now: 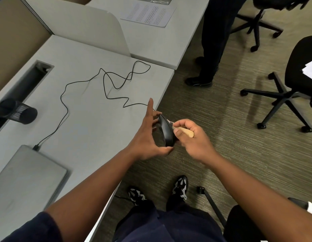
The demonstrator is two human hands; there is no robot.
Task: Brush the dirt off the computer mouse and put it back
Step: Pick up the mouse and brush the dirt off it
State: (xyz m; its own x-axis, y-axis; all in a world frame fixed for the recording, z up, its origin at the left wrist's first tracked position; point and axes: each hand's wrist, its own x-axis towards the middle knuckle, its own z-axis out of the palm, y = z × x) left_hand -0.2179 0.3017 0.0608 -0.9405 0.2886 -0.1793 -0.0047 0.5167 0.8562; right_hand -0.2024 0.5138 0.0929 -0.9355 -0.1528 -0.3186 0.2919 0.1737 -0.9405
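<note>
- Brushing is the step in hand: the black computer mouse (166,132) is held in the air just past the front edge of the desk (92,123), tilted up on its side so that its curved top faces the right hand.
- Left hand (148,137): holds the mouse between the thumb at its near end and fingers at its far end; the index finger sticks out straight and touches nothing.
- Right hand (192,137): fingers are curled round the pale wooden handle of a small brush (184,131). The bristle end meets the upper side of the mouse shell; the bristles themselves are mostly hidden and too small to describe.
- Mouse cable (106,82): a thin black lead runs from the mouse back over the desk in loose loops and ends in a plug at the edge of a closed grey laptop (28,179).
- Other items: a black mesh cup (17,111) lies on its side near the left edge of the desk, beside a cable slot (32,75). Printed sheets (149,14) lie on the neighbouring desk beyond a divider panel.
- Surroundings: office chairs and a second person's legs stand on the carpet to the right.
- Progress, as a judgement: no dirt can be made out, so completeness of brushing cannot be confirmed.
- Next move calls for: short strokes along the shell and seams, turning the mouse to reach the remaining faces, then lowering it flat onto the desk with slack left in the cable.
</note>
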